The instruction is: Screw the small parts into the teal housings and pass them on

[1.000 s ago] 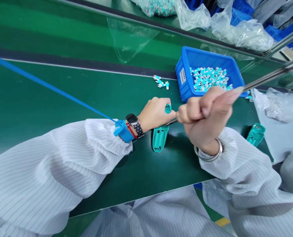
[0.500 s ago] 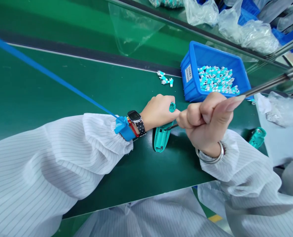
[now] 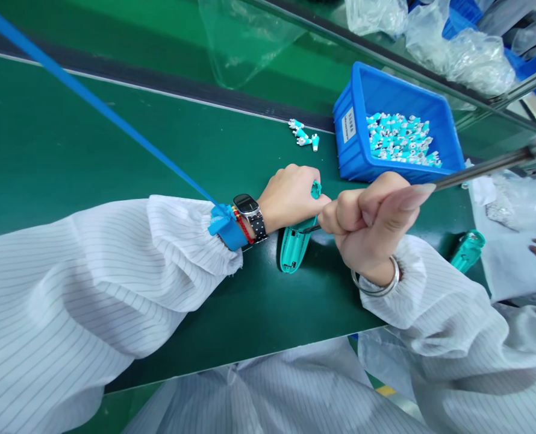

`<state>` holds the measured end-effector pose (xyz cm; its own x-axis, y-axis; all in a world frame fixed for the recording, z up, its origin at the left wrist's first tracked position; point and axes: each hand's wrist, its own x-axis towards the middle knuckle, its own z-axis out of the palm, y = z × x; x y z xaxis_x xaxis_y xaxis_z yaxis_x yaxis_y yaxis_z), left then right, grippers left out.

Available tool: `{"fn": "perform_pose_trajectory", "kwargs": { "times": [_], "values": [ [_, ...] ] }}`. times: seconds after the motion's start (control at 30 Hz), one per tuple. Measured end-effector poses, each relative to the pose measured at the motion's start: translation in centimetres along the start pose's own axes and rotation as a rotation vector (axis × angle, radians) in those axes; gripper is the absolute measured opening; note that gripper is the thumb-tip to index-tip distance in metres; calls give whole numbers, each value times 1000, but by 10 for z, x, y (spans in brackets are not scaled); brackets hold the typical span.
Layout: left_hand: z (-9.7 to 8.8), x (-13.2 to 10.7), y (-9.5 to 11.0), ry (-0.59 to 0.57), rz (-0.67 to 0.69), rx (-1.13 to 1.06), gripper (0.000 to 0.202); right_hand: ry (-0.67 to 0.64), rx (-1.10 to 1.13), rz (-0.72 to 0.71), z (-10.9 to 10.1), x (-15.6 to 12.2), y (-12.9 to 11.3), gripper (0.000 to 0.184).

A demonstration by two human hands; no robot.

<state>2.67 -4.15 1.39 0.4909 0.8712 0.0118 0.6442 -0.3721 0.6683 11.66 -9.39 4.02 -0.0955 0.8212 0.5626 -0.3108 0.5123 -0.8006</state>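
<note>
On my worktop (image 3: 46, 126) I count one blue plastic crate (image 3: 353, 144), two teal plastic casings (image 3: 294, 248) and three loose teal connectors (image 3: 302, 140).

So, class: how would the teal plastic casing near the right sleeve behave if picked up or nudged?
The teal plastic casing is probably light for its size and stiff, looking like a moulded shell. Its long rounded body may rock or roll a little if pushed across the smooth green mat.
</note>
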Motion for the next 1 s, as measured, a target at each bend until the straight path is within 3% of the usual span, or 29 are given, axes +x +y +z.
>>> {"fn": "perform_pose_trajectory", "kwargs": {
  "times": [0.17, 0.33, 0.47, 0.57, 1.0],
  "values": [
    [0, 0, 1, -3, 26, 28, 17, 29, -18, 101, -3, 8, -14, 49],
    [0, -1, 3, 26, 32, -12, 18, -75, 122, 281, 1, 4, -33, 45],
    [-1, -1, 4, 24, 33, -21, 20, -162, 261, 343, 10, -9, -30, 45],
    [-3, -2, 5, 4, 27, -12, 19, -139, 220, 397, 12, -15, -23, 49],
    [-1, -1, 4, 24, 34, -25, 16, -174, 263, 339, 11, -21, -14, 42]
  ]
}}
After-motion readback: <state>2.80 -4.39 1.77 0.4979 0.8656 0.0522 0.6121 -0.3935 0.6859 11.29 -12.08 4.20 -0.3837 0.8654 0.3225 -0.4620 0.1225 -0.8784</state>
